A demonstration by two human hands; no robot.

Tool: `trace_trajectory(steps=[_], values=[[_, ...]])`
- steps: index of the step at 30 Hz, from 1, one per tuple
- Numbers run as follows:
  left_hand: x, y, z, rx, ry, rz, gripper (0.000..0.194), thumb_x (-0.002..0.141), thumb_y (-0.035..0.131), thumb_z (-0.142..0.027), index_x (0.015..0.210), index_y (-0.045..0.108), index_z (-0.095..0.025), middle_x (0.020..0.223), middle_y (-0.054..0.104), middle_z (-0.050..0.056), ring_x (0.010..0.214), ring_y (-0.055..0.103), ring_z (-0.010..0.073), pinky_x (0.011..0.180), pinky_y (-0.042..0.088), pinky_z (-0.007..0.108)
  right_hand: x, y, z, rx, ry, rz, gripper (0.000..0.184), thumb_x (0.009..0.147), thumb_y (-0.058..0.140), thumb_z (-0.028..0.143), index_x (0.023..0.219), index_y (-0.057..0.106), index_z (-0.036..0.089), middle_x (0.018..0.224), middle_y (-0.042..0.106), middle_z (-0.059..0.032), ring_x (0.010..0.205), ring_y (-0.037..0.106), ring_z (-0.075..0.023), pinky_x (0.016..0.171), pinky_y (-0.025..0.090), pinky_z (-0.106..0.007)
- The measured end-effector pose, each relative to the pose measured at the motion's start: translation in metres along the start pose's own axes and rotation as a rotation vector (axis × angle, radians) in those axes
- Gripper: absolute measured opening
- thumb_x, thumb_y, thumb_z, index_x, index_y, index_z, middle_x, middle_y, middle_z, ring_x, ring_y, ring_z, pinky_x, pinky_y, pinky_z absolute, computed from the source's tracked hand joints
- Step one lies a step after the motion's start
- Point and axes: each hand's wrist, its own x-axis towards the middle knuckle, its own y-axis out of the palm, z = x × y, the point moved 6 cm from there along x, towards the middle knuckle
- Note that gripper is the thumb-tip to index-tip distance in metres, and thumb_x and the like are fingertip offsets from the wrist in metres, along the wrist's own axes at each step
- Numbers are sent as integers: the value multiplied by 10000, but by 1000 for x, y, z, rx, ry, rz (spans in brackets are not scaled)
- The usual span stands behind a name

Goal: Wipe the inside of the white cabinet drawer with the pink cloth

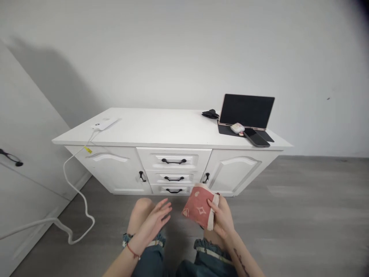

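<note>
A folded piece of red cloth (pixel 197 206) with a cream edge and pale printed shapes is held up between my knees, in front of the cabinet. My right hand (pixel 223 215) grips it at its right side, thumb on the front face, the other fingers mostly hidden behind. To the left of the cloth, apart from it, my left hand (pixel 157 221) hovers with its fingers stretched out and nothing in them. A red bracelet (pixel 133 252) circles my left wrist.
A white cabinet (pixel 161 129) with drawers and doors stands ahead against the wall. On its right are a tablet (pixel 246 111), a phone (pixel 256 137), a small pale case (pixel 237 128) and a black hair clip (pixel 210 114). A power strip (pixel 105 124) lies left, its white cord (pixel 83 196) hanging down.
</note>
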Motion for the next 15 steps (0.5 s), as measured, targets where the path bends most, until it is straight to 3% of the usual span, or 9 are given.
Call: trace_trajectory(steps=[4, 8, 11, 15], values=[[63, -1, -35, 154, 11, -74, 531, 667, 763, -293, 1161, 588, -203, 1223, 641, 148, 1241, 548, 291, 1019, 400, 388, 46, 0, 36, -5, 15, -71, 475, 667, 819, 292, 1083, 651, 136, 943, 776, -116, 869, 738, -282, 799, 605, -424], [123, -15, -65, 360, 27, -220, 422, 586, 783, -265, 966, 616, -191, 994, 695, 93, 1088, 624, 257, 934, 428, 332, 83, -7, 65, -50, -100, -111, 489, 627, 835, 266, 1068, 653, 161, 875, 785, -64, 765, 745, -254, 764, 615, -395], [154, -26, -77, 442, -1, -315, 325, 563, 776, -286, 819, 599, -190, 954, 697, 90, 1026, 640, 259, 887, 439, 338, 96, -19, 67, -91, -142, -179, 489, 579, 858, 265, 1016, 664, 161, 825, 783, -53, 720, 741, -252, 723, 619, -377], [180, -28, -77, 564, -6, -342, 224, 660, 673, -308, 855, 634, -204, 1013, 712, 76, 980, 648, 205, 822, 456, 296, 97, -29, 58, -116, -115, -256, 501, 543, 875, 304, 974, 663, 159, 804, 780, -55, 676, 732, -245, 629, 612, -341]])
